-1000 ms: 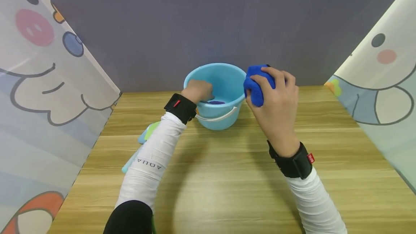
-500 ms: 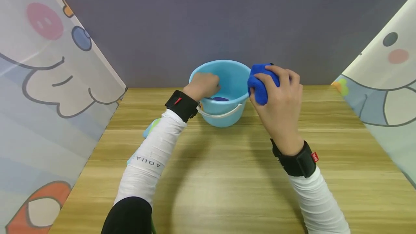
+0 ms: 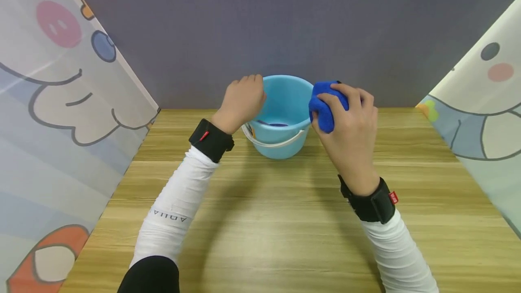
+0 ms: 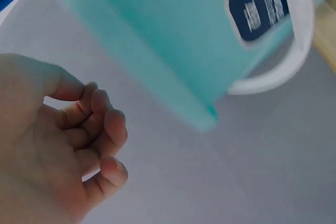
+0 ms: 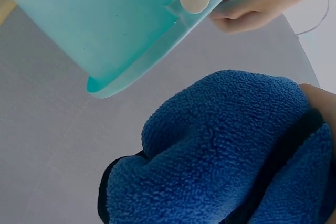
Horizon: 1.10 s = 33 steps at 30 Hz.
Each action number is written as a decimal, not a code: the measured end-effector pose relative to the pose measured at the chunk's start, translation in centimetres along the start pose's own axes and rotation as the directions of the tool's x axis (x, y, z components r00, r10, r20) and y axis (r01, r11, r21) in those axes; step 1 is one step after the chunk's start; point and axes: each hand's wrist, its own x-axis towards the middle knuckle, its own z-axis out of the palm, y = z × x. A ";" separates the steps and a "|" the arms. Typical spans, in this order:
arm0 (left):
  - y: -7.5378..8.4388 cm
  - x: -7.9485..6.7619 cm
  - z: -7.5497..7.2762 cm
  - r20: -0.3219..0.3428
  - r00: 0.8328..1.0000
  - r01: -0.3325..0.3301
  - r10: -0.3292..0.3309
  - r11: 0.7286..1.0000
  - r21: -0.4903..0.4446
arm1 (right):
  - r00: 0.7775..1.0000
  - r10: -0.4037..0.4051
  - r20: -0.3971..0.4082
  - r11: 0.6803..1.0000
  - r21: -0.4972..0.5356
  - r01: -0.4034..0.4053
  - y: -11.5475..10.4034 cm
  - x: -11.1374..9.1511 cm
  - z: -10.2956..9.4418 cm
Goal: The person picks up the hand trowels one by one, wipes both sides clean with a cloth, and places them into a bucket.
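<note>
My right hand (image 3: 348,125) grips blue cloth (image 5: 226,135) beside bucket (image 3: 285,93); left hand (image 3: 243,99) loosely curled, empty. Looks like a hold step; next move likely needs bucket clearance.

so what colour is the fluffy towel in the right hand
The towel is blue with a dark edging, best seen in the right wrist view.

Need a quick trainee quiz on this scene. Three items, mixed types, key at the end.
1. Multiple choice: the cloth gripped by the right hand is A) red, B) blue, C) yellow.
2. True or false: the bucket stands upright on the wood-grain table.
3. Short answer: in the left wrist view, what does the left hand hold?

Key: 1. B. 2. True. 3. Nothing.
</note>
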 end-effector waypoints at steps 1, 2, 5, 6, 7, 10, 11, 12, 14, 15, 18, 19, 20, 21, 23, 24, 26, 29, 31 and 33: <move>-0.3 -0.5 -0.3 -0.041 0.999 0.007 -0.007 1.000 0.007 | 1.000 -0.001 0.002 1.000 0.000 0.001 0.0 0.0 0.0; -0.6 -1.0 -0.6 -0.075 0.997 0.014 -0.013 1.000 0.010 | 1.000 0.001 0.001 1.000 0.006 -0.001 -0.1 -0.1 0.0; -1.6 -2.7 -1.3 -0.165 0.986 0.037 -0.033 0.999 0.024 | 1.000 -0.004 0.007 1.000 0.002 0.004 -0.1 -0.1 0.1; -1.9 -3.4 -1.5 -0.177 0.983 0.048 -0.045 0.999 0.016 | 1.000 -0.007 0.010 1.000 -0.003 0.007 -0.1 -0.2 0.0; -2.3 -4.0 -1.6 -0.189 0.980 0.060 -0.057 0.998 0.010 | 1.000 -0.008 0.011 1.000 -0.005 0.008 -0.1 -0.2 0.1; -3.4 -6.0 -1.9 -0.194 0.975 0.105 -0.107 0.994 -0.024 | 1.000 -0.009 0.022 1.000 -0.011 0.010 -0.2 -0.3 0.0; -3.8 -6.7 -1.8 -0.189 0.975 0.115 -0.119 0.993 -0.033 | 1.000 -0.007 0.021 1.000 -0.006 0.007 -0.2 -0.3 0.0; -4.2 -7.4 -1.8 -0.184 0.975 0.119 -0.124 0.992 -0.038 | 1.000 -0.006 0.022 1.000 -0.004 0.006 -0.2 -0.3 0.0; -4.7 -8.9 -1.4 -0.179 0.975 0.126 -0.133 0.991 -0.049 | 1.000 -0.004 0.019 1.000 -0.001 0.004 -0.3 -0.3 0.0; -5.0 -9.7 -1.2 -0.181 0.974 0.127 -0.134 0.991 -0.050 | 1.000 -0.001 0.011 1.000 0.007 0.001 -0.3 -0.3 0.0; -5.7 -12.6 0.2 -0.235 0.967 0.099 -0.097 0.995 -0.002 | 1.000 -0.003 -0.002 1.000 0.004 0.003 -0.2 -0.2 0.0; -5.9 -13.5 0.8 -0.257 0.962 0.097 -0.087 0.995 0.027 | 1.000 -0.001 -0.009 1.000 0.006 0.001 -0.2 -0.1 -0.1; -6.0 -14.5 1.5 -0.281 0.956 0.099 -0.078 0.993 0.063 | 1.000 0.000 -0.016 1.000 0.006 0.000 -0.1 -0.1 -0.1; -6.2 -15.5 2.4 -0.296 0.952 0.106 -0.075 0.990 0.091 | 1.000 0.002 -0.021 1.000 0.010 -0.002 -0.1 0.0 -0.1; -6.2 -17.4 4.1 -0.287 0.953 0.140 -0.096 0.981 0.138 | 1.000 -0.002 -0.020 1.000 0.004 0.002 -0.1 0.0 0.0; -6.2 -18.3 5.0 -0.262 0.958 0.163 -0.118 0.974 0.158 | 1.000 -0.004 -0.020 1.000 0.003 0.004 -0.2 0.0 0.0; -6.1 -19.8 6.7 -0.188 0.967 0.203 -0.171 0.965 0.168 | 1.000 -0.011 -0.017 1.000 0.000 0.011 -0.2 0.0 0.1; -5.9 -21.3 8.7 -0.088 0.974 0.221 -0.209 0.960 0.169 | 1.000 -0.021 -0.006 1.000 -0.010 0.021 -0.2 -0.1 0.2; -5.7 -21.8 9.6 -0.049 0.977 0.213 -0.208 0.965 0.153 | 1.000 -0.025 0.002 1.000 -0.017 0.025 -0.2 -0.1 0.2; -5.6 -22.2 10.2 -0.035 0.979 0.205 -0.203 0.970 0.130 | 1.000 -0.022 0.009 1.000 -0.016 0.022 -0.3 -0.2 0.2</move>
